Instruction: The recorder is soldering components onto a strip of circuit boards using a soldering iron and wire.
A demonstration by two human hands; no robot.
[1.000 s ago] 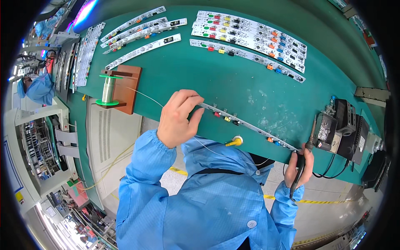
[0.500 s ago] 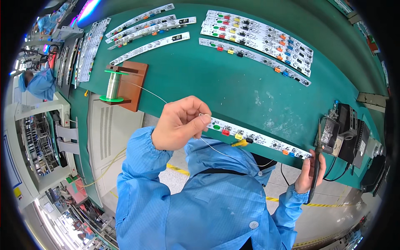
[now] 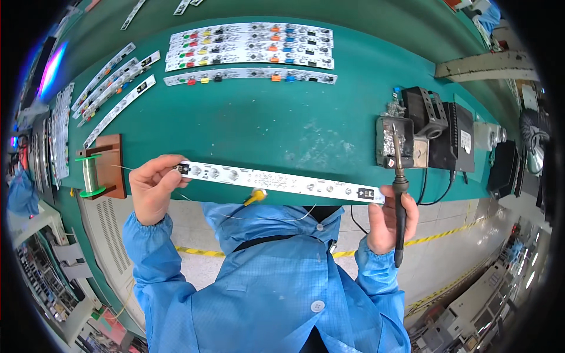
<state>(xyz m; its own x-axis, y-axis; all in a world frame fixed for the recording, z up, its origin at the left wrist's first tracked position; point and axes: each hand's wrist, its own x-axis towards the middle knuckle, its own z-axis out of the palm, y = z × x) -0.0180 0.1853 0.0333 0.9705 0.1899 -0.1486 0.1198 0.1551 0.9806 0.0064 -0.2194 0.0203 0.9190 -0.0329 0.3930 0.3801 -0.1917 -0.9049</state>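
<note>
A long white circuit board strip [image 3: 276, 182] is held level across the front edge of the green bench. My left hand [image 3: 154, 187] pinches its left end between thumb and fingers. A thin solder wire [image 3: 268, 219] also passes by that hand, its loose length curving below the board. At the other end, my right hand [image 3: 393, 219] grips the board's corner and a soldering iron [image 3: 400, 203] with a black handle, tip pointing away from me. The face turned up shows silver round spots and a black patch near each end. A small yellow piece [image 3: 255, 196] shows just below the board's middle.
Behind lie several strips with coloured connectors [image 3: 250, 75]; more strips [image 3: 120, 109] sit at left. A solder spool [image 3: 90, 176] stands on a brown holder [image 3: 112, 159]. At right are a metal tray [image 3: 385, 132], a black iron stand [image 3: 425, 112] and a black box [image 3: 458, 138].
The board has been turned over: its coloured connectors faced up before, and now the other face shows. My view has swung to the right. Both hands still hold the board's ends.
</note>
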